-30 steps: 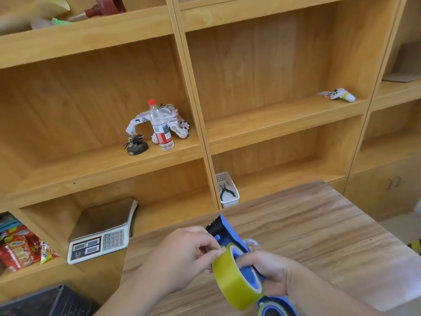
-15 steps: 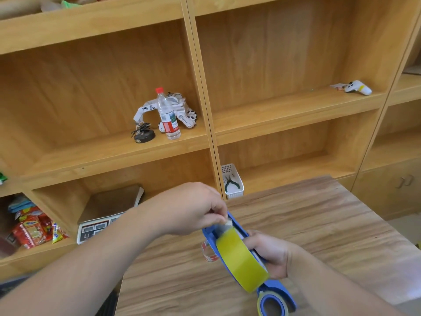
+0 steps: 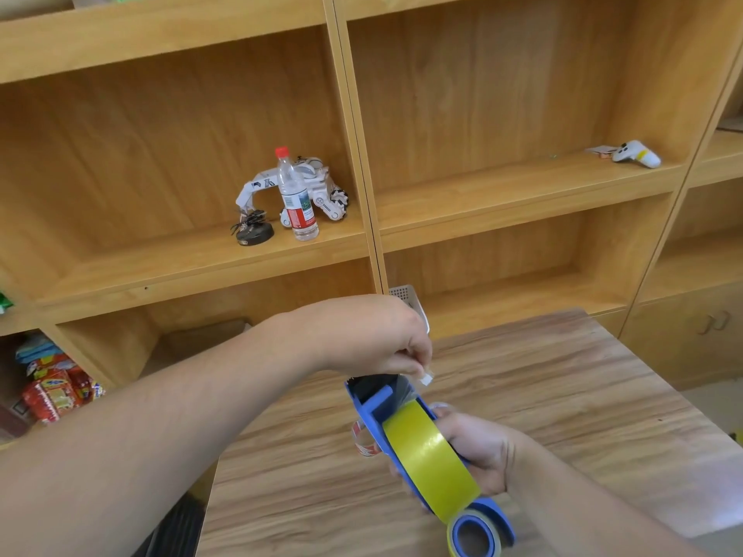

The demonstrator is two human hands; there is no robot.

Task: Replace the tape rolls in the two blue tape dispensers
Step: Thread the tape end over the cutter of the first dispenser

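Observation:
A blue tape dispenser with a yellowish tape roll mounted in it is held above the wooden table. My right hand grips the dispenser from the right side. My left hand pinches the free end of the tape just past the dispenser's front and holds a clear strip stretched over its black head. A second blue dispenser with a tape roll lies on the table at the near edge. A small, nearly used-up roll core lies behind the held dispenser.
Wooden shelving rises behind the table. One shelf holds a water bottle, a white toy robot and a black round object. A white controller rests at right, a white basket peeks behind my left hand, snack packets at lower left.
My left hand has drawn the tape end forward, away from the roll and over the dispenser's front. The view has tilted and shifted, so the shelves sit differently.

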